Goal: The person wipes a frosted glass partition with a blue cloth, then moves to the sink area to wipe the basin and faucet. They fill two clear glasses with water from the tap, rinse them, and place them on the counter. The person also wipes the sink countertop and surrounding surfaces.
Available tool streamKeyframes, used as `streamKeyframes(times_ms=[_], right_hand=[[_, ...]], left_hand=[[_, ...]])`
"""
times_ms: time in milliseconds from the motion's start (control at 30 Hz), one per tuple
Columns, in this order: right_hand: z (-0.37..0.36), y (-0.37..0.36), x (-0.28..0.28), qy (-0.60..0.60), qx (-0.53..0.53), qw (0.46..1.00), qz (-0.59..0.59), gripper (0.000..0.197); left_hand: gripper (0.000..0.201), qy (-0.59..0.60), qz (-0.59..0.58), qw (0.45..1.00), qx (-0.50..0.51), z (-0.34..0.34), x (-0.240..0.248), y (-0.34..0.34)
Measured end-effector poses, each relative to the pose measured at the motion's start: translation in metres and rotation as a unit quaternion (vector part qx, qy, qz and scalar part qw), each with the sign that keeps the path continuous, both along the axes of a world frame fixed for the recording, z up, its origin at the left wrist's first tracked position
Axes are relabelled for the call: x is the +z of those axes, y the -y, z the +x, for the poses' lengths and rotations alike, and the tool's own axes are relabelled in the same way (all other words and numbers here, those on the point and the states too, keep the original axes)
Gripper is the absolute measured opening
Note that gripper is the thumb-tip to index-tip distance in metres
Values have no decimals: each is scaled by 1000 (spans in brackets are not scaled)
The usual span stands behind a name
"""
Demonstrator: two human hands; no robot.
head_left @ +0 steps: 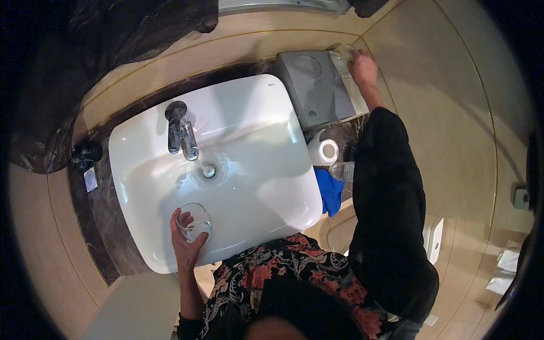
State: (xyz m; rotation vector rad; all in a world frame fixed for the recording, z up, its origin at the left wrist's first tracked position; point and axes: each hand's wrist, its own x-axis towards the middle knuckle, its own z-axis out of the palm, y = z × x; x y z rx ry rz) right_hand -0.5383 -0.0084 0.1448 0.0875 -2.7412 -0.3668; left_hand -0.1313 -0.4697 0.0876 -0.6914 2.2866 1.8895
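My left hand (187, 232) is wrapped round a clear drinking glass (195, 218) above the front left of the white washbasin (272, 198). Behind it, a chrome tap (182, 136) leans over the drain (209, 171), with rippling water around the drain. Stretched to the far right, my right hand (362, 67) is closed at the back corner of a grey box (311, 85). Something see-through and pale (341, 55) shows beside its fingers; whether they grip it is hard to make out.
Right of the basin lie a toilet paper roll (326, 152), a clear plastic container (342, 171) and a blue cloth (330, 191). A small white item (90, 179) and a dark object (86, 153) sit on the marble ledge at left. Tiled walls close in behind and at right.
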Motion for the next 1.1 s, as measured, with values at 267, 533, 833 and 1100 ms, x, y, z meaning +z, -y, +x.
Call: streamKeyframes(times_ms=[267,533,833,1100], right_hand=[[-31,-25,-11,56,-11,998,-27,41],[-54,-41,-17,75,16,978,-193,74],[-70,-40,-42,19,20,958,-284,96],[-38,-29,-1,-38,18,959,-279,93]], left_hand=[[93,-1,-24,999,-24,-5,9,-6],[96,-37,-106,994,14,-24,12,11],[91,-126,-174,972,95,-74,29,41],[95,-82,-186,976,81,-54,-16,46]])
